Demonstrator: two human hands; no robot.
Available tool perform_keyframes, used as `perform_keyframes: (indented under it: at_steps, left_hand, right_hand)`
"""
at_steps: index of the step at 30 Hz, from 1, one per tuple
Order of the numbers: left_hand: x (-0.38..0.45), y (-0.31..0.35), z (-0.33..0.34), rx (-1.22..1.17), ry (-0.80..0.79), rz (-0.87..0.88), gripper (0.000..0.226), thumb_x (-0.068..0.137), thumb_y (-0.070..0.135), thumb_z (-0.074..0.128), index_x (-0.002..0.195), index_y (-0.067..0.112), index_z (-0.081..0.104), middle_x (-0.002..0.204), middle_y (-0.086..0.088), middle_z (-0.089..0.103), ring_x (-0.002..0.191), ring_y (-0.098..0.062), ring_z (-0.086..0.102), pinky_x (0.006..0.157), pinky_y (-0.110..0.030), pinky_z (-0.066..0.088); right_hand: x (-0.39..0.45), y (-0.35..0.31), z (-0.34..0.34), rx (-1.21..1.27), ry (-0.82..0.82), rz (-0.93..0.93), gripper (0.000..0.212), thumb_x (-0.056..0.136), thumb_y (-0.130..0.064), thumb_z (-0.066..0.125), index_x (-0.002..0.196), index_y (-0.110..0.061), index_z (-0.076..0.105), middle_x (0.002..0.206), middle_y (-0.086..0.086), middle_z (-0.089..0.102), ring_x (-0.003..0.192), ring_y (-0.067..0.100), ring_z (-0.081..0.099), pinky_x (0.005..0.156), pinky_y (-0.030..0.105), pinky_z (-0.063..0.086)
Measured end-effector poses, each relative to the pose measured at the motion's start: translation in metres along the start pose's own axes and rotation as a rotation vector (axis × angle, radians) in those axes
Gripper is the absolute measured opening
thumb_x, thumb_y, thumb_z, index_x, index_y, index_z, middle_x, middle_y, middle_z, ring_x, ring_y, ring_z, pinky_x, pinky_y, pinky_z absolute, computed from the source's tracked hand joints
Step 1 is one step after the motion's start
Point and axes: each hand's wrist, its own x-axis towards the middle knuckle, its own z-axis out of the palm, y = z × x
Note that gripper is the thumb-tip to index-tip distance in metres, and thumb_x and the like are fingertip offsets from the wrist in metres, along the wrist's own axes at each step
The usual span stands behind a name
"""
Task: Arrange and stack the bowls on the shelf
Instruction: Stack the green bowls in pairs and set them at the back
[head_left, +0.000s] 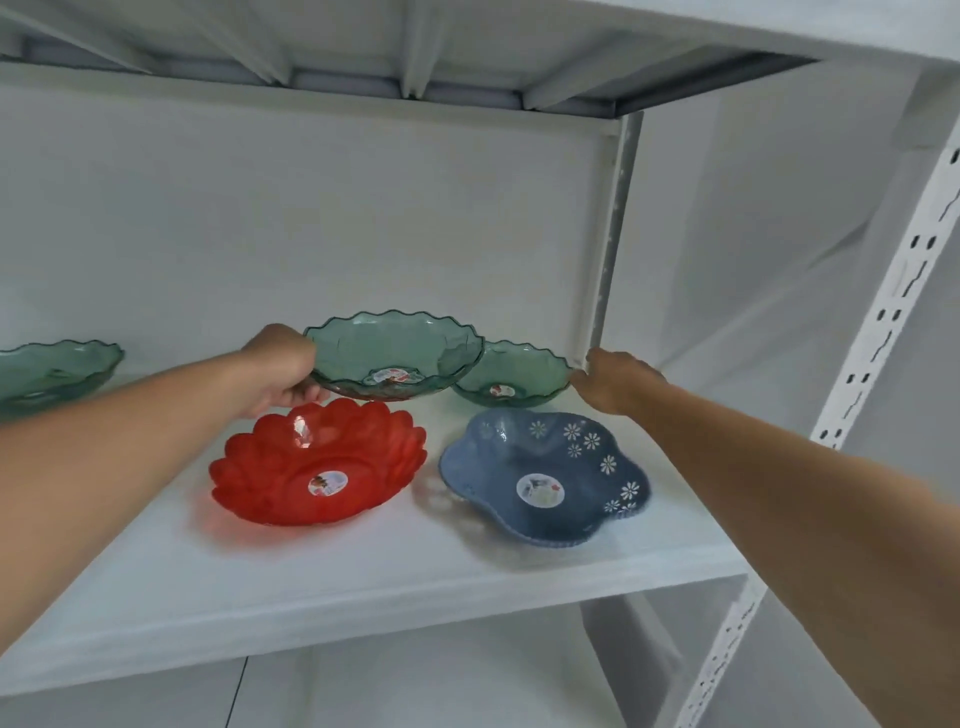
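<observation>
The large green bowl (393, 356) is held a little above the white shelf (363, 577), tilted slightly, and its right rim overlaps the small green bowl (511, 375), which stands at the back of the shelf near the corner post (610, 234). The left hand (283, 371) grips the left rim of the large green bowl, with the fingers curled under it. The right hand (610, 382) is closed on the right edge of the small green bowl. In front of them, the red bowl (318, 462) and the blue bowl (545, 483) with white flower cut-outs rest side by side on the shelf, apart from each other. Another green bowl (52, 376) stands far to the left, partly out of view.
</observation>
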Motion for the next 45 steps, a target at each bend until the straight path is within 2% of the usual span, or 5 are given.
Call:
perform_keyframes:
  at_steps: [6, 11, 18, 37, 45]
  left_hand:
    - [0.027, 0.012, 0.013, -0.045, 0.028, -0.011, 0.027, 0.106, 0.005, 0.042, 0.099, -0.001, 0.068, 0.085, -0.019, 0.071, 0.057, -0.024, 0.064, 0.039, -0.019, 0.05]
    - [0.05, 0.006, 0.015, -0.058, 0.061, -0.043, 0.027, 0.105, 0.008, 0.045, 0.097, 0.0, 0.069, 0.082, -0.021, 0.073, 0.05, -0.021, 0.064, 0.039, -0.019, 0.05]
    - [0.054, -0.006, 0.004, -0.064, 0.087, -0.073, 0.027, 0.105, 0.004, 0.043, 0.094, 0.0, 0.068, 0.082, -0.021, 0.072, 0.057, -0.024, 0.063, 0.041, -0.021, 0.05]
    - [-0.049, -0.051, -0.148, -0.099, 0.457, -0.187, 0.025, 0.102, 0.005, 0.043, 0.091, -0.001, 0.065, 0.058, -0.014, 0.067, 0.035, -0.012, 0.056, 0.035, -0.015, 0.045]
    - [-0.096, -0.084, -0.245, -0.141, 0.55, -0.196, 0.031, 0.102, 0.0, 0.033, 0.098, 0.002, 0.063, 0.078, -0.018, 0.069, 0.033, -0.012, 0.06, 0.036, -0.016, 0.046]
  right_hand:
    - [0.045, -0.005, 0.023, 0.086, -0.066, 0.022, 0.056, 0.105, -0.046, 0.037, 0.142, -0.007, 0.053, 0.145, 0.021, 0.057, 0.125, 0.039, 0.059, 0.096, 0.041, 0.048]
    - [0.081, -0.027, 0.048, 0.359, -0.129, 0.167, 0.023, 0.099, -0.026, 0.051, 0.092, -0.004, 0.056, 0.08, 0.011, 0.061, 0.062, 0.026, 0.061, 0.055, 0.028, 0.048]
    - [0.104, -0.03, 0.06, 0.811, -0.213, 0.345, 0.024, 0.101, 0.004, 0.032, 0.097, 0.003, 0.056, 0.073, 0.021, 0.059, 0.022, 0.012, 0.04, 0.032, 0.013, 0.027]
    - [0.037, -0.18, 0.034, 0.929, -0.25, -0.069, 0.025, 0.095, 0.003, 0.041, 0.087, 0.001, 0.064, 0.067, 0.017, 0.062, 0.027, 0.011, 0.048, 0.032, 0.016, 0.034]
    - [-0.018, -0.266, 0.027, 0.906, -0.263, -0.141, 0.027, 0.094, 0.004, 0.04, 0.093, 0.005, 0.066, 0.067, 0.019, 0.063, 0.029, 0.012, 0.047, 0.033, 0.018, 0.035]
